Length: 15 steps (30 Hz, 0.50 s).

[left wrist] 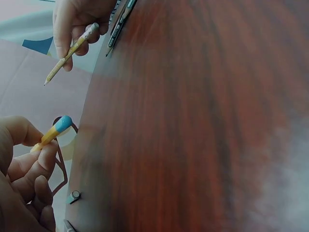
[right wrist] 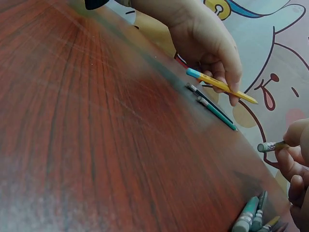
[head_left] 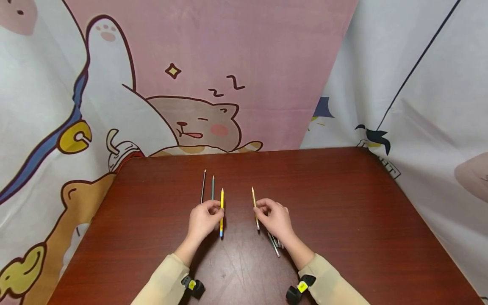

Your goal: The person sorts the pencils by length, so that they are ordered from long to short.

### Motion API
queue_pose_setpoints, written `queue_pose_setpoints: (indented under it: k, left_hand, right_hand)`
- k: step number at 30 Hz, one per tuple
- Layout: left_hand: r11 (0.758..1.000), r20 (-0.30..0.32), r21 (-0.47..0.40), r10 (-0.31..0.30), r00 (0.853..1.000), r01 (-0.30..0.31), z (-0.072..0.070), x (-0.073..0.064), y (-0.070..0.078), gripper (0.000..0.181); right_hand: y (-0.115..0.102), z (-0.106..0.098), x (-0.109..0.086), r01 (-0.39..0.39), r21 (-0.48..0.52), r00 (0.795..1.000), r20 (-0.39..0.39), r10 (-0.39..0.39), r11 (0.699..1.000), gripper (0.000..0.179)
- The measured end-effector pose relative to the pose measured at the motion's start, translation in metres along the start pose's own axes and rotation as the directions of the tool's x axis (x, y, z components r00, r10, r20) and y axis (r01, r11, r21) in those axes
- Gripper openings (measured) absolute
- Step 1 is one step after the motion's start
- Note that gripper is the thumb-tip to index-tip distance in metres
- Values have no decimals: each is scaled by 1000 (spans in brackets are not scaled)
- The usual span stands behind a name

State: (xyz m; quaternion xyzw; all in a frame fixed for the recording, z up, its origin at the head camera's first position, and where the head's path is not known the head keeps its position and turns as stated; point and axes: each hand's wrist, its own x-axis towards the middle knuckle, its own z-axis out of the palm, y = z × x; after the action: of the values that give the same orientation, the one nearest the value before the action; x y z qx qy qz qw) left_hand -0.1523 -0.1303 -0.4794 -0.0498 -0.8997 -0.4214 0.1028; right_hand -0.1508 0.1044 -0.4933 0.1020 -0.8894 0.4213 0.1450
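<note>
My left hand [head_left: 203, 219] pinches a yellow pencil [head_left: 222, 199] with a blue end between thumb and fingers, its point facing the far edge. Across a gap, my right hand [head_left: 275, 218] pinches a worn gold-coloured pencil [head_left: 253, 197], its eraser end toward me. On the table left of the yellow pencil lie a black pencil [head_left: 203, 186] and a green pencil [head_left: 213, 186], side by side and partly hidden by the left hand. Beneath the right hand rests a small bunch of pencils, a green pencil [right wrist: 247, 215] among them; the hand covers much of it.
The dark red-brown table [head_left: 343, 203] has a far edge right behind the pencils. A cartoon-printed cloth [head_left: 274, 63] hangs behind it and along the sides. Each sleeve carries a black wrist camera, one on the left [head_left: 196, 289] and one on the right [head_left: 293, 294].
</note>
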Motion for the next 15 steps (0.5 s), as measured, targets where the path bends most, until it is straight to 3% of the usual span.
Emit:
queue_pose_setpoints:
  k: [9, 15]
  left_hand:
    - [997, -75, 48, 59, 995, -56, 6, 15, -2, 17]
    - [998, -83, 67, 7, 997, -1, 7, 27, -7, 19]
  right_hand:
    - [-3, 7, 8, -2, -10, 1000, -2, 2, 1000, 12]
    - [-2, 12, 12, 1, -15, 1000, -10, -1, 1000, 12]
